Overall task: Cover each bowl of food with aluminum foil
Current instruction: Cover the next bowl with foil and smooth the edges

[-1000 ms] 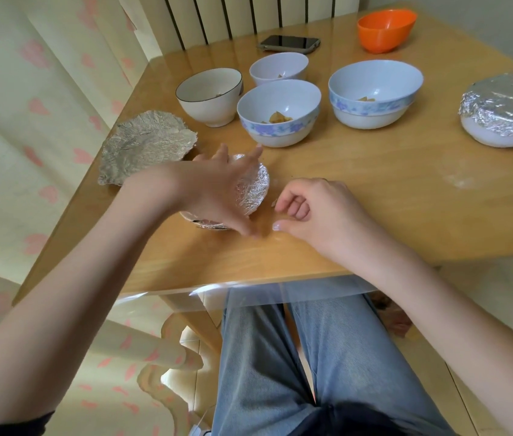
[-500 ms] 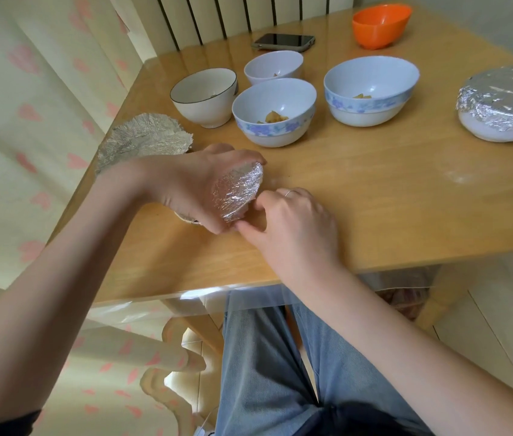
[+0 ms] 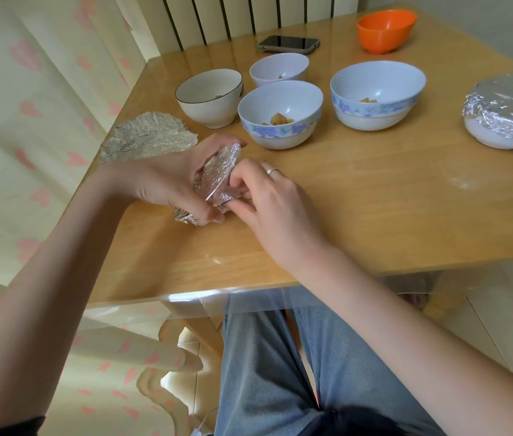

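Left hand (image 3: 167, 180) grips a small foil-wrapped bowl (image 3: 217, 176) near the front edge of the surface (image 3: 374, 196). The bowl is tipped on edge with its foil top facing right, likely so the underside rim can be reached. Thumb at 12 o'clock of the bowl, the other fingers (image 3: 208, 215) curled under at 6 o'clock, clamped on it.

Right hand (image 3: 267, 202) meets the bowl from 3 o'clock. Its fingertips pinch the foil edge at the rim, probably crimping it tight. A ring (image 3: 272, 171) is on one finger.

At 10 o'clock of the held bowl a crumpled spare foil sheet (image 3: 149, 138) lies flat by the left edge, within reach for the next cover.

Farther out, four open bowls wait:
- black-rimmed white bowl (image 3: 209, 97) at 12 o'clock
- floral bowl (image 3: 280, 113) with food bits, at 1 o'clock
- plain white bowl (image 3: 278, 70) behind that one
- larger floral bowl (image 3: 378, 94) to the right

Finished foil-covered bowl (image 3: 508, 111) sits well apart at 2 o'clock, parked out of the way. At the far edge are a phone (image 3: 288, 44) and a tilted orange bowl (image 3: 385, 30); contents not visible.

Judgement: second bowl nearly sealed, four or more left.
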The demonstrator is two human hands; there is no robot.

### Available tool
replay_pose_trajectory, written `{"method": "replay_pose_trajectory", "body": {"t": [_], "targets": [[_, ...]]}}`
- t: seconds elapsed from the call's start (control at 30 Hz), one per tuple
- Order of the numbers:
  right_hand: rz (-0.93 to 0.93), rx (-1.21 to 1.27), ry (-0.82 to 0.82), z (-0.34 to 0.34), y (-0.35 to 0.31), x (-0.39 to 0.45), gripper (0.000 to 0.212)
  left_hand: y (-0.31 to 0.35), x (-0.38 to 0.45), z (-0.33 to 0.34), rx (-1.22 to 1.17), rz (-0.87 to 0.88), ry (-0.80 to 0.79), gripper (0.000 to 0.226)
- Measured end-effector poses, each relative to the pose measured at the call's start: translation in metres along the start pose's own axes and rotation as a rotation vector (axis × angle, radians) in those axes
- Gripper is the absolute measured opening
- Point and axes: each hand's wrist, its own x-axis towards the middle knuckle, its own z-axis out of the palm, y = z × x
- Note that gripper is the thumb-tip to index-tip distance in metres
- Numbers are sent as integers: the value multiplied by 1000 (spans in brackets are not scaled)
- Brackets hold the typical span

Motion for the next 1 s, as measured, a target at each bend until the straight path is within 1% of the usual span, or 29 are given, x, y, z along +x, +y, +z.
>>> {"method": "replay_pose_trajectory", "body": {"t": [0.2, 0.47, 0.57, 0.63, 0.7, 0.77, 0.83, 0.9, 0.97, 1.0], "targets": [[-1, 123, -36, -3, 13, 5, 13, -6, 3, -1, -14, 3, -7, 112], [32, 128, -30, -5, 14, 7, 9, -1, 4, 4, 0, 21, 28, 109], [111, 88, -16, -9, 15, 10, 20, 4, 6, 3, 25, 19, 24, 105], [148, 82, -24, -13, 14, 12, 29, 5, 6, 3, 29, 16, 13, 94], [175, 43, -53, -19, 12, 16, 30, 7, 6, 3, 59, 15, 14, 85], [193, -33, -85, -25, 11, 22, 30, 11, 7, 3, 93, 16, 16, 83], [191, -45, -124, -30, 13, 26, 30, 14, 7, 3, 102, 16, 10, 80], [160, 9, -212, -35, 16, 26, 29, 16, 7, 2, 131, -5, 2, 77], [135, 19, -280, -40, 17, 24, 33, 18, 8, 2, 169, -32, 10, 78], [133, 12, -282, -42, 17, 22, 37, 19, 8, 3, 190, -42, 15, 80]]}}
